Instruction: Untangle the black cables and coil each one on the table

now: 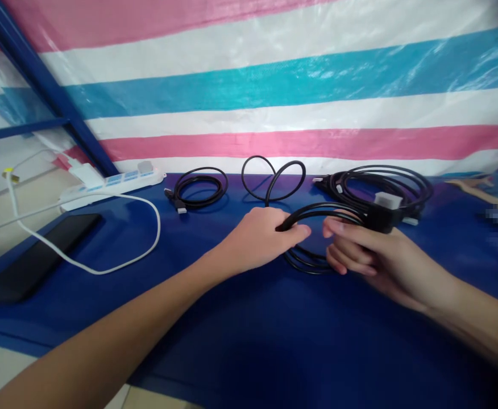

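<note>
My left hand (pixel 260 238) is closed around one side of a coiled black cable (pixel 317 211) lying on the blue table (pixel 240 341). My right hand (pixel 372 255) grips the coil's other side, with a black plug held at its fingertips. A loose length of the same cable loops away behind the coil toward the striped tarp. The lower part of the coil shows between my two hands.
A small coiled black cable (pixel 198 190) lies at the back left, a larger black cable bundle (pixel 381 184) at the back right. A white power strip (pixel 112 183) with a white cord (pixel 104 267) and a dark phone (pixel 40 255) sit on the left.
</note>
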A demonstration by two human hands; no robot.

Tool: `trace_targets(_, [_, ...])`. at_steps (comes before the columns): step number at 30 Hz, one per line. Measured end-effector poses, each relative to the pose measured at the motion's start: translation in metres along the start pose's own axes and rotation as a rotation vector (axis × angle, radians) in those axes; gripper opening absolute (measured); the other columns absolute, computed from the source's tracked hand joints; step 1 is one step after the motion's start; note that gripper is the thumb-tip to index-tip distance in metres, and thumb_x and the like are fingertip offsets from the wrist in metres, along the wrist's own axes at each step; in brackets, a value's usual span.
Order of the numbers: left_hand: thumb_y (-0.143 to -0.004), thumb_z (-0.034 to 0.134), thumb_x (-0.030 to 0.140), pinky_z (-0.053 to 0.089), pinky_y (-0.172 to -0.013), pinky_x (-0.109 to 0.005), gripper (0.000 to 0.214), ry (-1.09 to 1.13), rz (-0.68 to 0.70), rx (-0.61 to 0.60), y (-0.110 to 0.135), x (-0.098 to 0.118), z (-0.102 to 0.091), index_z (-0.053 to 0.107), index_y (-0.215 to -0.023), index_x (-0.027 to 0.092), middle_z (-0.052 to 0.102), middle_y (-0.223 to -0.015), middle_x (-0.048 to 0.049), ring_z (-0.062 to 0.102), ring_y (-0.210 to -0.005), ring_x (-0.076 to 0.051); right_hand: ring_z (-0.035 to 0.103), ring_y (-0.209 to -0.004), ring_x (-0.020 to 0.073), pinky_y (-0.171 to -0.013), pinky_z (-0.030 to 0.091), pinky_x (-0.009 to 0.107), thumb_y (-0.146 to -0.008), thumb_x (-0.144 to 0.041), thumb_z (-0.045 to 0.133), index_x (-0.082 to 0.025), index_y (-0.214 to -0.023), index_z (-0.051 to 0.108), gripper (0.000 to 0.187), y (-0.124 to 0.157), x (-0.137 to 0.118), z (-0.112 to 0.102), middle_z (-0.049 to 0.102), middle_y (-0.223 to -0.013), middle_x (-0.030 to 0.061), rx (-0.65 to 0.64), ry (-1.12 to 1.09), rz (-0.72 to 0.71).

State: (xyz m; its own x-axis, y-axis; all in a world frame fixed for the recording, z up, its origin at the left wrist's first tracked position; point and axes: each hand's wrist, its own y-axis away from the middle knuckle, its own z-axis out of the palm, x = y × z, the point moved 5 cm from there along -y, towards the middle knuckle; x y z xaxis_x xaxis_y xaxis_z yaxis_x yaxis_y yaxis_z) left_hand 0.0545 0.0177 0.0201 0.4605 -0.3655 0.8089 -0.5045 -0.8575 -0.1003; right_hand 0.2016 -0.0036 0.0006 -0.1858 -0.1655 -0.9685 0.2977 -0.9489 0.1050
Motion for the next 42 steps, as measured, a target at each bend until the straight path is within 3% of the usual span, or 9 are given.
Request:
trace_targets(7, [-0.089, 0.047, 0.041, 0.038, -0.068, -0.03, 0.023, -0.317, 0.164, 0.364, 0.008, 0.014, 0.001, 0.054, -0.088, 0.019, 0.057, -0.082, -0.0016, 0.051, -0.078, -0.017, 0.014, -0.036, 0.0054, -0.046, 0.04, 0.019, -0.091, -0.04, 0.049, -0.02, -0.068, 0.061, 0.032, -0.006, -0.001, -0.008, 0.014, -0.041, -0.0098, 0.051, -0.162, 0.02])
trace_targets(10, [-0.09, 0.047, 0.034, 0.04, -0.079, -0.032, 0.017, -0.25, 0.202, 0.559, 0.01, 0.014, -0.011, 0.056, -0.094, 0.02, 0.057, -0.095, -0.0037, 0.051, -0.09, -0.018, 0.012, -0.036, 0.006, -0.046, 0.04, 0.018, -0.091, -0.04, 0.048, -0.02, -0.065, 0.058, 0.035, -0.007, -0.003, -0.012, 0.012, -0.041, -0.0094, 0.076, -0.232, 0.018])
trace_targets(12, [-0.089, 0.049, 0.032, 0.04, -0.081, -0.032, 0.015, -0.044, 0.07, 0.628, 0.01, 0.005, -0.018, 0.055, -0.097, 0.021, 0.056, -0.1, -0.0047, 0.052, -0.093, -0.018, 0.011, -0.037, 0.0062, -0.046, 0.039, 0.018, -0.09, -0.041, 0.05, -0.02, -0.063, 0.057, 0.035, -0.007, -0.004, -0.012, 0.012, -0.042, -0.0093, 0.085, -0.272, 0.026])
trace_targets(17, [-0.081, 0.059, 0.034, 0.044, -0.082, -0.032, 0.03, 0.894, -0.386, 0.383, 0.009, -0.009, 0.008, 0.048, -0.105, 0.02, 0.056, -0.108, -0.0077, 0.055, -0.096, -0.018, 0.01, -0.04, 0.0066, -0.049, 0.038, 0.019, -0.089, -0.042, 0.053, -0.019, -0.065, 0.057, 0.033, -0.005, -0.007, -0.008, 0.013, -0.044, -0.0093, 0.083, -0.338, 0.06])
trace_targets(20, [-0.085, 0.054, 0.039, 0.044, -0.084, -0.032, 0.024, 1.125, -0.398, 0.149, 0.007, 0.003, 0.022, 0.053, -0.09, 0.016, 0.061, -0.092, -0.0061, 0.059, -0.088, -0.016, 0.009, -0.039, 0.0063, -0.048, 0.037, 0.019, -0.089, -0.043, 0.053, -0.02, -0.067, 0.057, 0.032, -0.005, -0.007, -0.007, 0.011, -0.044, -0.0097, 0.086, -0.375, 0.083])
trace_targets(23, [-0.083, 0.056, 0.044, 0.045, -0.083, -0.031, 0.03, 1.189, -0.268, 0.093, 0.002, 0.011, 0.02, 0.055, -0.088, 0.015, 0.063, -0.079, -0.0036, 0.062, -0.079, -0.015, 0.009, -0.038, 0.0062, -0.049, 0.039, 0.021, -0.088, -0.044, 0.053, -0.021, -0.066, 0.057, 0.032, -0.006, -0.004, -0.006, 0.01, -0.042, -0.0098, 0.095, -0.443, 0.116])
trace_targets(26, [-0.078, 0.066, 0.034, 0.045, -0.079, -0.028, 0.026, 1.196, -0.242, 0.078, 0.0, 0.013, 0.018, 0.054, -0.092, 0.016, 0.067, -0.077, -0.0042, 0.063, -0.075, -0.013, 0.014, -0.039, 0.0065, -0.052, 0.042, 0.022, -0.087, -0.046, 0.056, -0.021, -0.066, 0.059, 0.033, -0.006, 0.0, -0.005, 0.012, -0.041, -0.0094, 0.128, -0.469, 0.17])
trace_targets(34, [-0.091, 0.043, 0.042, 0.046, -0.061, -0.03, 0.027, 1.147, -0.317, 0.113, -0.004, 0.009, 0.014, 0.047, -0.1, 0.017, 0.065, -0.063, -0.0033, 0.064, -0.056, -0.018, 0.026, -0.04, 0.0063, -0.061, 0.043, 0.026, -0.084, -0.051, 0.057, -0.02, -0.078, 0.064, 0.033, -0.005, -0.007, 0.007, 0.023, -0.041, -0.0099, 0.141, -0.274, 0.189])
trace_targets(42, [-0.091, 0.045, 0.039, 0.048, -0.071, -0.029, 0.022, 0.432, -0.091, 0.211, -0.011, 0.029, -0.02, 0.054, -0.093, 0.019, 0.07, -0.074, -0.0052, 0.066, -0.072, -0.019, 0.038, -0.038, 0.0091, -0.063, 0.046, 0.033, -0.084, -0.048, 0.058, -0.019, -0.074, 0.063, 0.031, -0.008, -0.037, 0.006, 0.031, -0.037, -0.0093, 0.149, 0.037, -0.074])
